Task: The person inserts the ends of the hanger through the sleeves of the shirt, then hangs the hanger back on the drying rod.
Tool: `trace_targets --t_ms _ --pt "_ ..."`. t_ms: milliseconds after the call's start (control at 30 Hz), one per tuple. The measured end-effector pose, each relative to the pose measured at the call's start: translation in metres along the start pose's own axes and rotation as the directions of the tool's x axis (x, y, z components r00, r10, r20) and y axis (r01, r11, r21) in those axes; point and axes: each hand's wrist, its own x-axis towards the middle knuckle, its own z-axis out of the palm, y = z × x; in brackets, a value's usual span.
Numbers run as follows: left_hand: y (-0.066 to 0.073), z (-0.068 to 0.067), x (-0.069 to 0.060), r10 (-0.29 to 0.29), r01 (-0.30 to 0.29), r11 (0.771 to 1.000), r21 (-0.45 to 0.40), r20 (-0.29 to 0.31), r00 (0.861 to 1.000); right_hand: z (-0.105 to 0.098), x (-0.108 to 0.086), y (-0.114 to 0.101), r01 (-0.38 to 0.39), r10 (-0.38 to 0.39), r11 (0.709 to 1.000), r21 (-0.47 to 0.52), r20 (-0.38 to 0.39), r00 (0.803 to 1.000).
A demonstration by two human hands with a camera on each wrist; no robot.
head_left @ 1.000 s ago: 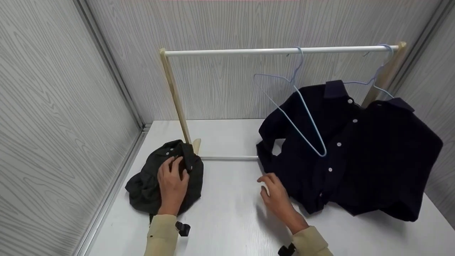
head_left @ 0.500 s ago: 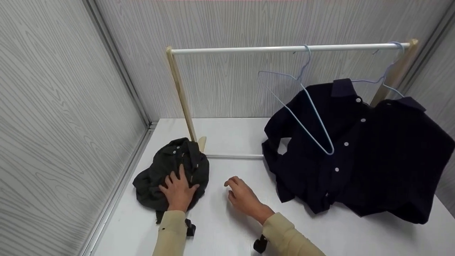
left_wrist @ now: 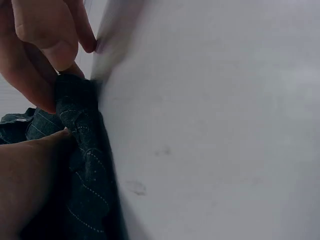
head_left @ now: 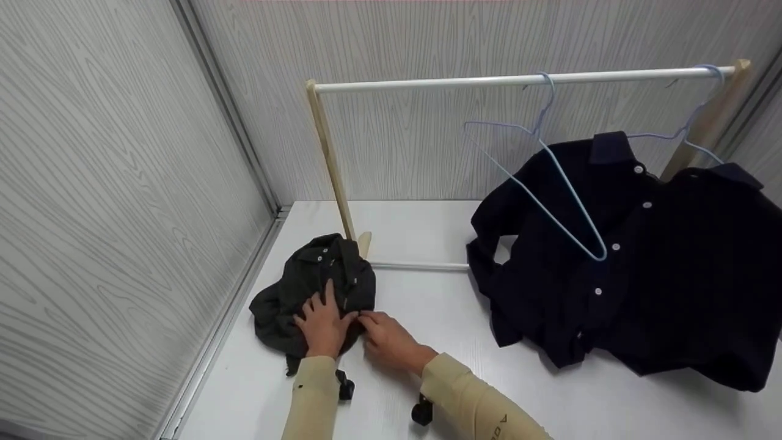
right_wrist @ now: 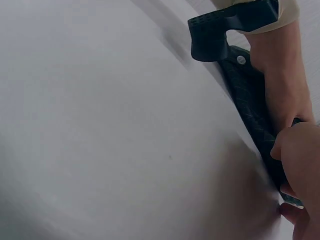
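Observation:
A crumpled dark green buttoned shirt (head_left: pixel 293 287) lies at the left of the white table; close up, the left wrist view shows thin pale stripes on its cloth (left_wrist: pixel 87 175). Spread over the middle of the shirt, my left hand (head_left: pixel 322 327) rests with its fingers apart. Just beside its thumb, my right hand (head_left: pixel 391 343) pinches the shirt's right edge. The left wrist view shows the right hand's fingers (left_wrist: pixel 45 35) gripping a fold. In the right wrist view the right hand (right_wrist: pixel 302 165) partly hides that fold.
Behind stands a rack with a white rail (head_left: pixel 427 84) and wooden posts. An empty blue hanger (head_left: pixel 571 183) hangs from it. A navy shirt (head_left: pixel 562 293) is at the right, in front of another hanger (head_left: pixel 684 131). A patterned wall (head_left: pixel 122 183) borders the table's left.
My left hand has slid down the green shirt and spread its fingers. The right hand has come left from beside the navy shirt and taken the green shirt's edge. The view has shifted left.

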Motion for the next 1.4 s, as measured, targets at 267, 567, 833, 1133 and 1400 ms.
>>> trace_targets --t_ms 267,567,833,1133,1400 --pt "0.007 0.004 -0.005 0.008 -0.006 0.999 0.033 -0.062 0.998 0.004 -0.008 0.008 0.038 -0.038 0.999 -0.003 -0.014 0.999" --pt "0.018 -0.004 -0.015 0.006 -0.006 1.000 -0.010 -0.017 1.000 0.006 -0.021 0.018 0.078 -0.076 0.995 0.056 -0.038 0.996" --pt "0.018 -0.012 -0.029 0.055 -0.086 0.979 -0.184 -0.165 0.985 0.002 -0.027 0.022 0.098 -0.092 0.982 0.162 -0.048 0.995" --pt "0.035 -0.006 -0.047 0.201 -0.283 0.938 -0.198 -0.355 0.913 -0.005 -0.040 0.025 0.059 -0.042 0.985 0.161 -0.107 0.993" --pt "0.057 -0.005 -0.057 0.256 -0.303 0.941 -0.153 -0.264 0.930 -0.010 -0.065 0.034 0.044 -0.028 0.991 0.128 -0.128 0.991"
